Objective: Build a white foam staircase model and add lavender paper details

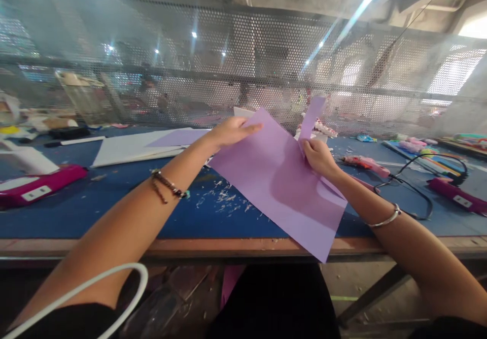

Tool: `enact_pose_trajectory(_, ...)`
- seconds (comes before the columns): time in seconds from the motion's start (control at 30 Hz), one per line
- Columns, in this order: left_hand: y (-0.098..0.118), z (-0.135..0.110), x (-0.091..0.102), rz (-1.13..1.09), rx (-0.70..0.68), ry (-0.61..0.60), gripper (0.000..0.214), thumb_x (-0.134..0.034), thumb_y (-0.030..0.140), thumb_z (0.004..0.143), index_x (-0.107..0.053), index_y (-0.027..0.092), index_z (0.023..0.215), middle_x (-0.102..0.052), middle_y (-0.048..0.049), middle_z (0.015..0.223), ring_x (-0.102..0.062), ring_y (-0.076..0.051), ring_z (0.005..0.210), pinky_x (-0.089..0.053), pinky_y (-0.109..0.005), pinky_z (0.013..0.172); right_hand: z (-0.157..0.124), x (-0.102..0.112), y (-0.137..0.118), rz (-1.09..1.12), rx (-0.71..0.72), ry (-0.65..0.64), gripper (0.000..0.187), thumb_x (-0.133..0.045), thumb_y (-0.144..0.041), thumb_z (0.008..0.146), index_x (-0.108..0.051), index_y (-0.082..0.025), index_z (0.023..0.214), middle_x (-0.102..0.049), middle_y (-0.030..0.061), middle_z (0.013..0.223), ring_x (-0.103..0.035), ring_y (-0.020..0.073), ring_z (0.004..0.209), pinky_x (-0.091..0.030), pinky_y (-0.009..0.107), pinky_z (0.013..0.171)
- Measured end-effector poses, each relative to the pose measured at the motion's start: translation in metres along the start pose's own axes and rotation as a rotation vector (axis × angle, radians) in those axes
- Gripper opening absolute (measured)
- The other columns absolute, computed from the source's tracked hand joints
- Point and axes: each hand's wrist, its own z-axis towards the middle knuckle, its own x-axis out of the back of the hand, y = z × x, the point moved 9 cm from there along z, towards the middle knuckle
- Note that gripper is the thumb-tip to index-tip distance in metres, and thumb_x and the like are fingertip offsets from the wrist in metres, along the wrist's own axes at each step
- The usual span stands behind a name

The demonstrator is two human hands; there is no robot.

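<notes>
A large sheet of light purple paper (281, 181) is held tilted above the table's front edge. My left hand (236, 132) has its upper left side, fingers stretched over the paper and slightly blurred. On the sheet's right side my right hand (318, 155) is closed, thumb on top. Out of that fist a narrow purple paper strip (314, 114) sticks upward. Whether the strip is joined to the sheet is hidden by the hand. White shreds (225, 197) are scattered on the blue tabletop beneath.
White sheets (133, 147) with a purple piece (177, 138) lie to the left. Magenta tape dispensers (45, 184) stand at both sides. A pink glue gun (367, 164) with a black cable (429, 207) lies right. Behind rises a perforated metal screen (262, 44).
</notes>
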Motion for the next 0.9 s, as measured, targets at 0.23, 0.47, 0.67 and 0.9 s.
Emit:
enact_pose_trajectory(0.23,-0.008,-0.027,0.010,0.175,-0.097,0.167,0.039,-0.047,0.050,0.077,-0.053,0.016,0.059,-0.051,0.0001,0.056,-0.046,-0.011,0.052,-0.032,-0.021,0.048,0.008,0.016,0.004,-0.206,0.094,0.090,0.032,-0.033,-0.030,0.084,-0.037,-0.020,0.054,-0.044,0.0001,0.053,-0.037,0.0114,0.052,-0.021,0.026,0.053)
enact_pose_trajectory(0.47,-0.003,-0.029,0.019,0.180,-0.162,0.251,0.042,-0.047,0.049,0.077,-0.037,0.018,0.050,-0.034,0.0031,0.049,-0.032,-0.008,0.046,-0.023,-0.022,0.043,0.023,0.044,0.038,-0.090,-0.043,0.128,0.045,-0.029,-0.036,0.088,-0.040,-0.019,0.048,-0.047,0.0006,0.044,-0.046,0.0115,0.047,-0.034,0.026,0.056)
enact_pose_trajectory(0.67,-0.013,-0.031,0.021,0.090,-0.065,0.259,0.041,-0.050,0.051,0.073,-0.043,0.017,0.053,-0.039,0.0024,0.051,-0.035,-0.008,0.046,-0.025,-0.021,0.043,0.001,0.013,-0.005,-0.032,0.138,-0.133,0.049,-0.043,-0.062,0.078,-0.060,-0.018,0.089,-0.064,0.0079,0.083,-0.057,0.0176,0.070,-0.041,0.028,0.064)
enact_pose_trajectory(0.9,-0.016,-0.032,0.024,0.049,-0.085,0.268,0.038,-0.052,0.050,0.073,-0.048,0.016,0.058,-0.044,0.0016,0.054,-0.039,-0.009,0.048,-0.027,-0.020,0.044,0.003,0.020,-0.006,-0.360,0.123,0.032,0.041,-0.034,-0.044,0.086,-0.049,-0.018,0.058,-0.047,0.0030,0.053,-0.040,0.0125,0.049,-0.026,0.028,0.050)
